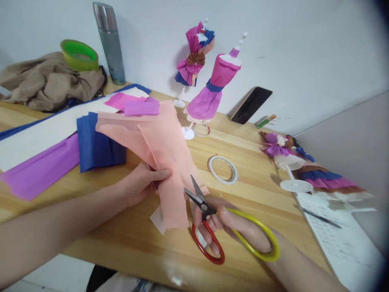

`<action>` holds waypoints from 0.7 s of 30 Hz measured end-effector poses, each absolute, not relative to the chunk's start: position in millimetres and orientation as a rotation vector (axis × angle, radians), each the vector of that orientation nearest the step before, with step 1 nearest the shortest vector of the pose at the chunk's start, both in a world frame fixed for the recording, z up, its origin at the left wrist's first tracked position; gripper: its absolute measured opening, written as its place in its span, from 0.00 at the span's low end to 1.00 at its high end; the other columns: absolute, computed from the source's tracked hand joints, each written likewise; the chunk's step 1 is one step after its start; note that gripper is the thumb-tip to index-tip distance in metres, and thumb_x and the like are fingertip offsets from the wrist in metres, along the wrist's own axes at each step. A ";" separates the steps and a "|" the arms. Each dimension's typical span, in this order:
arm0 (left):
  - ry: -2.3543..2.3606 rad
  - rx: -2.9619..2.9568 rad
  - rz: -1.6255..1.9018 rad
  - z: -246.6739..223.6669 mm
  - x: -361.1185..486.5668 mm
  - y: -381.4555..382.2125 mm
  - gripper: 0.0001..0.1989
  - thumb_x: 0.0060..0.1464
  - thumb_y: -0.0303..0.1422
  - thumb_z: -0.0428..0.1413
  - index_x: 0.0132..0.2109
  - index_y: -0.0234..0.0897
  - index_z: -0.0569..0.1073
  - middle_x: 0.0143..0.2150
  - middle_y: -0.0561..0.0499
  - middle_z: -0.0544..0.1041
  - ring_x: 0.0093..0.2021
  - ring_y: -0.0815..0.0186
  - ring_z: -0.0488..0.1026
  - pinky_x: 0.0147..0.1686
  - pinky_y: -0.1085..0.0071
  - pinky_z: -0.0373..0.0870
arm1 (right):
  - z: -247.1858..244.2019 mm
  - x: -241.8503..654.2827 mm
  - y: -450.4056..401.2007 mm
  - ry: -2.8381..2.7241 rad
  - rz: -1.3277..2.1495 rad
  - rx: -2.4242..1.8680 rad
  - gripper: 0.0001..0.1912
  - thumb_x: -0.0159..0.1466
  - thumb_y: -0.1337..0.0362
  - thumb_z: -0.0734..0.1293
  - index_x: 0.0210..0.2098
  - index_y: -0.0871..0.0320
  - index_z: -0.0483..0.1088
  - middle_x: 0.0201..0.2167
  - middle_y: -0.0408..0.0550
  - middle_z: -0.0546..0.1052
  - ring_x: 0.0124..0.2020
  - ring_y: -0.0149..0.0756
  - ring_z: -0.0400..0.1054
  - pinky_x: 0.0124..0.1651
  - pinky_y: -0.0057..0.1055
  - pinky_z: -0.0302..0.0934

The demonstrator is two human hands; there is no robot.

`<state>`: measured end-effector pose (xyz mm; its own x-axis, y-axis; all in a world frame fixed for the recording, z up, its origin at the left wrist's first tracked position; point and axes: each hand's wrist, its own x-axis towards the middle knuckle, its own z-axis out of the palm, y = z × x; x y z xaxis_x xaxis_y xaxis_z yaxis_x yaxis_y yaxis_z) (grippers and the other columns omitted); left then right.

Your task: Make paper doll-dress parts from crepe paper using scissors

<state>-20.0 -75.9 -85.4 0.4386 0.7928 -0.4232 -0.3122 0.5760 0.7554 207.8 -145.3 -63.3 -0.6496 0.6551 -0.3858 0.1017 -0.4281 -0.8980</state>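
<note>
In the head view, the left hand is nearly closed at the centre of the frame, thumb on top of the peach paper and fingers mostly hidden beneath, a pinch that seems meant to hold the layers steady. The sheets lie from the upper centre down to just below that thumb, their lower end within easy reach of the blades.

At lower centre right, the right hand curls around the scissors, its thumb through the yellow loop and fingers through the red one, presumably for control over the opening. The blades stand apart, pointing at the paper's right edge; whether they touch it is unclear.

A tape roll lies flat on the worktop, right of centre, probably to stay handy. Folded blue paper sits left of centre, beside the peach sheets. The dressed mannequin stands at upper centre, near the wall, perhaps for safe keeping.
</note>
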 end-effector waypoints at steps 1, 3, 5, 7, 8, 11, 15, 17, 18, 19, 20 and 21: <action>0.850 0.644 0.748 -86.2 -20.3 -76.0 0.16 0.36 0.33 0.70 0.30 0.31 0.74 0.24 0.52 0.72 0.22 0.73 0.64 0.16 0.79 0.54 | -65.3 207.0 -145.0 -1.396 2.131 -1.052 0.32 0.61 0.36 0.57 0.38 0.60 0.67 0.23 0.44 0.70 0.17 0.29 0.64 0.24 0.28 0.57; 0.826 0.649 0.745 -88.4 -20.9 -75.9 0.16 0.36 0.32 0.70 0.31 0.31 0.75 0.26 0.51 0.73 0.23 0.72 0.65 0.17 0.79 0.55 | -69.2 205.3 -144.5 -1.322 2.142 -1.041 0.31 0.61 0.36 0.58 0.39 0.60 0.67 0.24 0.44 0.70 0.17 0.29 0.65 0.22 0.28 0.58; 0.804 0.667 0.742 -90.4 -21.1 -75.7 0.15 0.38 0.33 0.70 0.32 0.30 0.75 0.26 0.51 0.73 0.24 0.73 0.65 0.18 0.79 0.55 | -72.5 203.5 -144.0 -1.246 2.150 -1.043 0.31 0.61 0.36 0.58 0.39 0.60 0.67 0.24 0.44 0.70 0.17 0.31 0.65 0.22 0.28 0.59; 0.798 0.686 0.742 -91.1 -20.9 -75.5 0.15 0.38 0.33 0.69 0.33 0.29 0.75 0.26 0.51 0.73 0.23 0.73 0.64 0.18 0.79 0.56 | -75.4 201.8 -143.7 -1.205 2.147 -1.041 0.31 0.61 0.36 0.59 0.39 0.61 0.67 0.23 0.45 0.70 0.18 0.32 0.66 0.23 0.29 0.60; 0.795 0.690 0.744 -91.0 -20.7 -75.5 0.15 0.38 0.33 0.69 0.32 0.29 0.75 0.25 0.51 0.72 0.23 0.73 0.64 0.18 0.79 0.55 | -76.9 201.0 -143.6 -1.199 2.139 -1.029 0.31 0.61 0.37 0.58 0.40 0.62 0.67 0.23 0.46 0.70 0.18 0.32 0.67 0.23 0.29 0.60; 0.779 0.702 0.736 -89.7 -20.5 -75.7 0.15 0.37 0.32 0.70 0.31 0.29 0.74 0.24 0.51 0.72 0.22 0.73 0.63 0.17 0.79 0.54 | -80.8 198.5 -143.3 -1.225 2.111 -0.986 0.32 0.62 0.37 0.57 0.40 0.63 0.67 0.22 0.46 0.70 0.18 0.31 0.67 0.22 0.27 0.59; 0.765 0.745 0.696 -90.5 -21.9 -76.1 0.15 0.39 0.33 0.69 0.32 0.28 0.75 0.24 0.50 0.72 0.22 0.73 0.63 0.17 0.78 0.54 | -83.9 195.1 -142.0 -1.242 2.042 -1.025 0.31 0.63 0.38 0.57 0.41 0.62 0.67 0.22 0.44 0.70 0.17 0.30 0.66 0.21 0.26 0.60; 0.747 0.760 0.692 -92.1 -22.7 -76.2 0.15 0.39 0.33 0.68 0.33 0.29 0.76 0.25 0.50 0.73 0.23 0.73 0.64 0.17 0.78 0.54 | -84.8 193.7 -141.1 -1.238 2.014 -1.057 0.31 0.63 0.37 0.56 0.41 0.62 0.67 0.22 0.44 0.70 0.16 0.29 0.65 0.20 0.26 0.60; 0.733 0.766 0.691 -92.9 -22.9 -76.3 0.14 0.40 0.33 0.68 0.33 0.29 0.76 0.25 0.50 0.73 0.23 0.72 0.64 0.18 0.78 0.53 | -85.1 193.1 -140.8 -1.238 2.008 -1.070 0.32 0.63 0.37 0.56 0.41 0.62 0.67 0.22 0.44 0.70 0.15 0.28 0.65 0.19 0.25 0.60; 0.720 0.771 0.691 -93.7 -22.9 -76.4 0.13 0.40 0.33 0.68 0.32 0.29 0.76 0.25 0.50 0.73 0.23 0.72 0.64 0.18 0.78 0.53 | -85.4 192.7 -140.5 -1.238 2.004 -1.083 0.32 0.63 0.37 0.56 0.41 0.62 0.67 0.22 0.43 0.70 0.15 0.28 0.64 0.19 0.25 0.60; 0.714 0.774 0.690 -94.3 -22.8 -76.4 0.13 0.40 0.33 0.68 0.32 0.29 0.76 0.25 0.50 0.73 0.23 0.73 0.63 0.18 0.78 0.53 | -85.6 192.2 -140.3 -1.239 2.003 -1.091 0.32 0.63 0.37 0.56 0.41 0.62 0.67 0.22 0.43 0.69 0.15 0.28 0.64 0.18 0.25 0.60; 0.714 0.774 0.693 -94.8 -22.7 -76.5 0.13 0.40 0.33 0.68 0.31 0.30 0.76 0.24 0.50 0.73 0.23 0.73 0.63 0.18 0.78 0.53 | -85.8 191.9 -140.3 -1.244 2.002 -1.099 0.32 0.63 0.37 0.56 0.41 0.62 0.67 0.22 0.43 0.69 0.15 0.28 0.64 0.17 0.24 0.59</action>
